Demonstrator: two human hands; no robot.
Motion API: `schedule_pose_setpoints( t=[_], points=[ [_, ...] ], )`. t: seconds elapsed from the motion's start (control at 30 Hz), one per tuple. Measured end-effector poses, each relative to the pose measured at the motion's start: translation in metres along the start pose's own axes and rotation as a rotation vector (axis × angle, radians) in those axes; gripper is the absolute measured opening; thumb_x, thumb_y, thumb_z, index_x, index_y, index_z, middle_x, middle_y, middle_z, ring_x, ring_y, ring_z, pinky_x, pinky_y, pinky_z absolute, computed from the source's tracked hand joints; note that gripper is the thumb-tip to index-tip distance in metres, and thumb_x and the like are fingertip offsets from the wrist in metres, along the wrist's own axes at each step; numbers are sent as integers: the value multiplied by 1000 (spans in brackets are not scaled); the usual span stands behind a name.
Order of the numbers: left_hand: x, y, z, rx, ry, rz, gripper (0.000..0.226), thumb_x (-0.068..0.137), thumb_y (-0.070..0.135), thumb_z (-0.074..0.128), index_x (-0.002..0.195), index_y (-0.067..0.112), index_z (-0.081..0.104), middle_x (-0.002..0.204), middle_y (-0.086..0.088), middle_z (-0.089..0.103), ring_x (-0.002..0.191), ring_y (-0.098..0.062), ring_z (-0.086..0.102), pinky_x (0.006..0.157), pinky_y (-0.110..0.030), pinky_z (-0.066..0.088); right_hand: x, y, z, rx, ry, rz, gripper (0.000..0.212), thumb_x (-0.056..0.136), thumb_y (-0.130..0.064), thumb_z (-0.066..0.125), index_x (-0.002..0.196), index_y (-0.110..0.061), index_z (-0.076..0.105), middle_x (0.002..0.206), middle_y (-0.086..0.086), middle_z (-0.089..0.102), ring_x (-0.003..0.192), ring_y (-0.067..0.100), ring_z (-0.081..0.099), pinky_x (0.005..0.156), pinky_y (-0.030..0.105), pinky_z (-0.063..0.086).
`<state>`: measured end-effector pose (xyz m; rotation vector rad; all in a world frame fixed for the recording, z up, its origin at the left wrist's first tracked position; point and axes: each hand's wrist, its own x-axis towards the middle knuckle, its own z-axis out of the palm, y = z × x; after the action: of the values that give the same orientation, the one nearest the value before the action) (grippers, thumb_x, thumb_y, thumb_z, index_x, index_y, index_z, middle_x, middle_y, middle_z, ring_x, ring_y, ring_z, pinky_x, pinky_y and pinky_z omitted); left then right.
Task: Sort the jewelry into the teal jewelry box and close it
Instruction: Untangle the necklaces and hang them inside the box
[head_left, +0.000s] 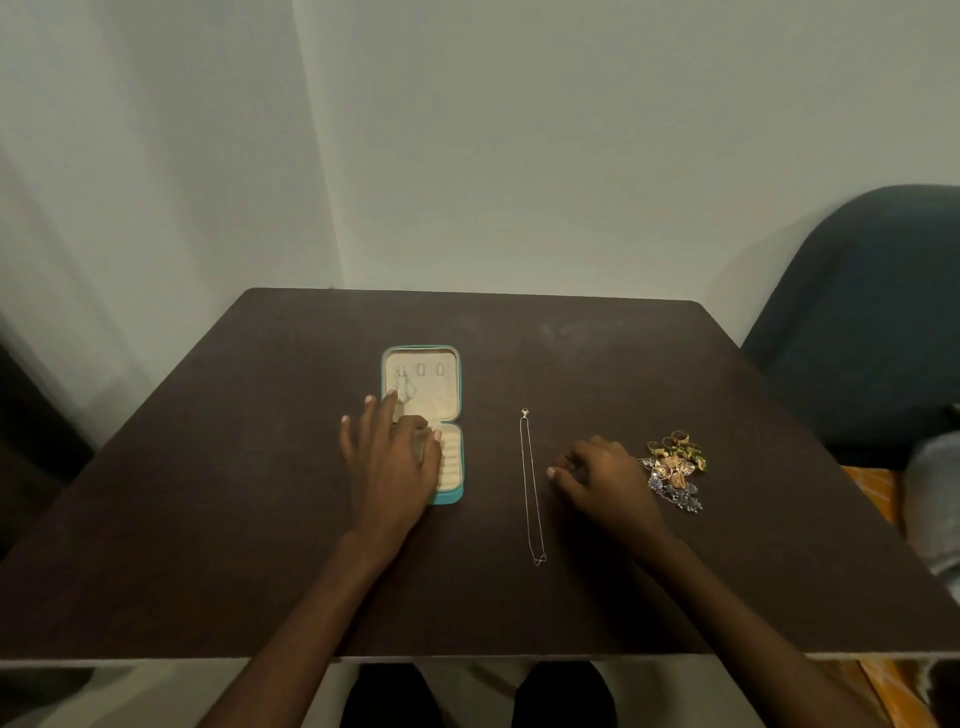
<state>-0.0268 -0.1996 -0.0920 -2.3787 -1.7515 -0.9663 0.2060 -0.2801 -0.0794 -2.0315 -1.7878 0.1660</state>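
Dim, flat indoor light; soft shadows under hands (395, 457); slight blur; wide-angle bending at edges.

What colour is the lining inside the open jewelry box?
Cream-beige lining, inside a teal jewelry box; the head view shows it.

Both forearms are bare to the frame edge, with no sleeves, and the left hand (390, 462) and right hand (605, 475) have short pale nails, while dark trousers cover both legs (387, 696).
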Motion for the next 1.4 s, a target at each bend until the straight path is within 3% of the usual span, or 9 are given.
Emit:
schedule_pose_setpoints(
  t=[0.2, 0.3, 0.43, 0.63, 0.8, 1.0, 1.2, 1.3, 1.4],
  points=[
    [-5, -2, 1, 3, -25, -8, 34, 87, 38, 46, 102, 15, 65, 138, -14, 48, 134, -34, 35, 110, -55, 20, -13, 1, 1, -26, -2, -80, 17, 89, -36, 58, 89, -19, 59, 86, -8, 45, 84, 11, 38, 70, 27, 27],
    [-8, -1, 0, -8, -21, -1, 32, 86, 36, 47, 102, 15, 65, 138, -14, 48, 134, -33, 35, 110, -55, 20, -20, 3, 0, -12, -27, -123, 18, 88, -38, 57, 90, -20, 60, 89, -6, 51, 85, 12, 42, 71, 28, 31],
    [-13, 4, -5, -66, 34, 60, 34, 87, 36, 42, 100, 14, 65, 136, -14, 50, 134, -33, 36, 111, -53, 20, -32, 10, 2, -44, -186, -269, 43, 81, -58, 42, 92, -25, 65, 91, -3, 58, 87, 19, 52, 75, 35, 44],
    [-24, 23, -8, -168, 121, 234, 27, 87, 31, 47, 98, 13, 64, 132, -13, 54, 130, -30, 41, 113, -46, 20, -46, 5, -8, -65, -301, -416, 47, 79, -60, 45, 108, -30, 65, 95, -1, 58, 90, 18, 52, 71, 32, 39],
    [-31, 30, -6, -192, 107, 284, 25, 87, 30, 50, 98, 14, 66, 130, -12, 56, 130, -27, 41, 114, -43, 20, -47, 3, -9, -118, -232, -572, 21, 81, -40, 50, 90, -33, 69, 80, -6, 61, 72, 16, 60, 56, 30, 47],
    [-40, 33, -6, -250, 58, 282, 25, 87, 29, 51, 99, 14, 66, 128, -11, 57, 130, -26, 41, 114, -41, 20, -39, -12, -5, -388, -69, -754, 29, 77, -37, 40, 66, -29, 66, 67, -11, 60, 57, 9, 57, 49, 17, 39],
    [-49, 47, -16, -384, -19, 305, 27, 87, 30, 50, 107, 16, 64, 124, -5, 60, 125, -16, 45, 107, -38, 34, -36, -19, -5, -207, -93, -642, 16, 72, -29, 45, 62, -20, 54, 63, -4, 56, 57, 14, 51, 49, 22, 39],
    [-49, 56, -29, -534, -136, 270, 32, 89, 31, 49, 115, 18, 63, 119, 2, 64, 117, 2, 43, 102, -18, 35, -35, -24, -19, 34, -148, -513, 18, 71, -30, 45, 67, -14, 54, 66, -5, 50, 66, 8, 37, 59, 16, 27],
    [-45, 64, -39, -632, -223, 246, 28, 92, 23, 54, 118, 20, 62, 117, 3, 65, 106, 7, 48, 93, -2, 33, -33, -34, -35, 235, -117, -380, 5, 71, -25, 52, 66, -25, 53, 67, -15, 47, 69, -1, 43, 65, 8, 31]
  ],
)
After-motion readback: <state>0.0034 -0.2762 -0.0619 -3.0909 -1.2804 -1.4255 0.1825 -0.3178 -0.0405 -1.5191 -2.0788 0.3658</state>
